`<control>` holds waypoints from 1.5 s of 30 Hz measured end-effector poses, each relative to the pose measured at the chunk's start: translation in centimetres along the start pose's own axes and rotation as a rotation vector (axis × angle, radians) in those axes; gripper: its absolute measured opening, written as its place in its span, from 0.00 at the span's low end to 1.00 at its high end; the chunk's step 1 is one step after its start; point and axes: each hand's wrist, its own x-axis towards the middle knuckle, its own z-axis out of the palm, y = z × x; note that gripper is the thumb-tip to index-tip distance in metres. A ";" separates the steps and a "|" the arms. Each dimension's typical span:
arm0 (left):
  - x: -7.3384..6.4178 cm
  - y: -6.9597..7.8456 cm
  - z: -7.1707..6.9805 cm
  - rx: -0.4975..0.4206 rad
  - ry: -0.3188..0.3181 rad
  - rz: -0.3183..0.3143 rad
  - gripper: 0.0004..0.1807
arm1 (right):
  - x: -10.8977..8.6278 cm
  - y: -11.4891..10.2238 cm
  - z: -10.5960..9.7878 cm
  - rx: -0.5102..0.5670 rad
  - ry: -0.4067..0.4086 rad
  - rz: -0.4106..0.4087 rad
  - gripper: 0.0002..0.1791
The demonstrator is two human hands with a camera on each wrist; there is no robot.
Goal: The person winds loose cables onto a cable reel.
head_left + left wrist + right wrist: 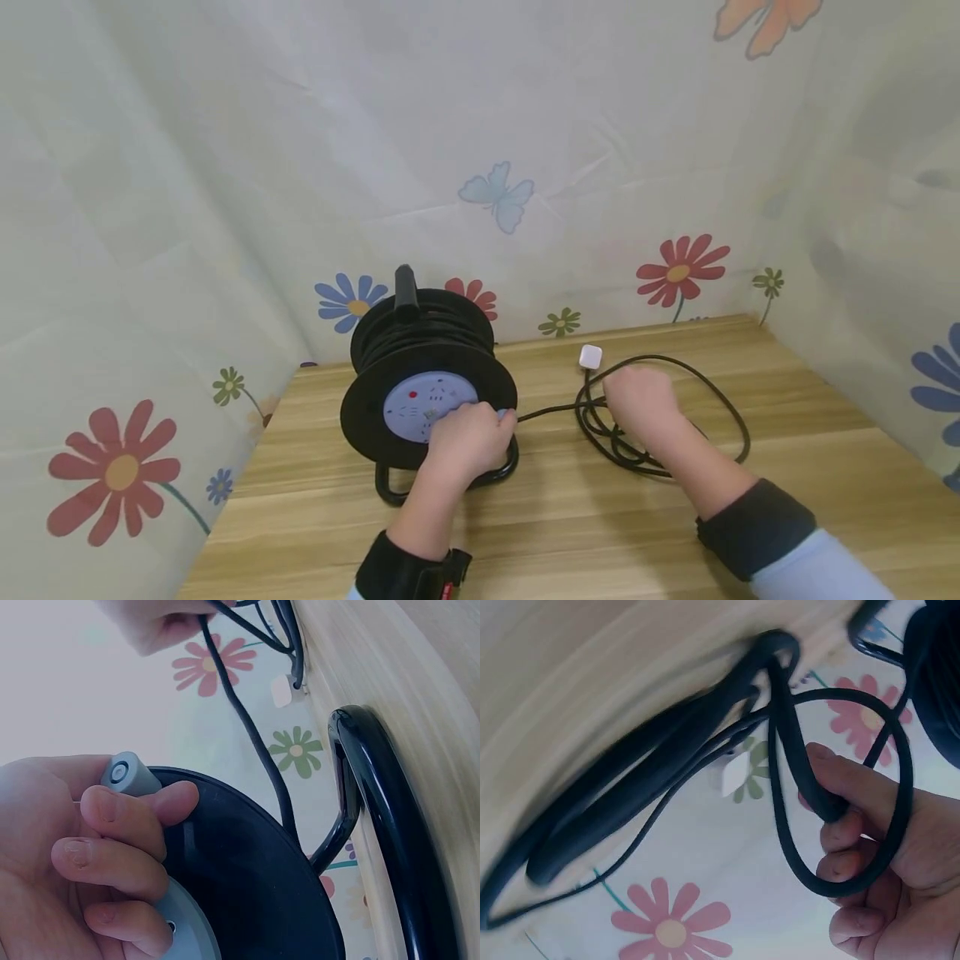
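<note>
A black cable reel [358,408] stands at left centre in the head view, with a pale blue-grey socket panel [408,410] on its front. My left hand [468,437] is at the front of the reel, fingers curled round its small grey crank knob [129,774]. The knob's end shows between thumb and fingers in the left wrist view. To the right, my right hand [643,402] grips the black cable [810,761] between thumb and curled fingers. From that hand one strand runs left to the reel, and loose loops lie below and around it.
A white plug [591,357] on the cable's end is at the back of the wooden table [570,533]. The reel has a black tube stand [390,817] and an upright black handle [406,292]. Behind rises a flower-patterned sheet [585,208].
</note>
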 end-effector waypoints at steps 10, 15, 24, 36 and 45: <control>-0.4 -0.1 -0.1 -0.044 -0.008 -0.012 0.29 | -0.8 0.9 0.7 0.000 -0.116 0.028 0.19; -0.2 0.0 -0.2 -0.053 0.002 -0.016 0.28 | -0.3 1.6 0.0 0.093 0.004 0.035 0.15; -0.1 -0.2 0.0 -0.053 -0.005 -0.021 0.28 | 1.0 4.3 -0.4 0.630 -0.065 0.139 0.15; -0.1 -0.2 0.2 -0.070 -0.013 -0.009 0.31 | 0.9 8.5 -0.8 1.101 -0.056 0.260 0.17; 0.0 0.0 -0.1 -0.066 -0.012 -0.009 0.30 | 0.0 11.0 -1.3 1.067 -0.053 0.304 0.22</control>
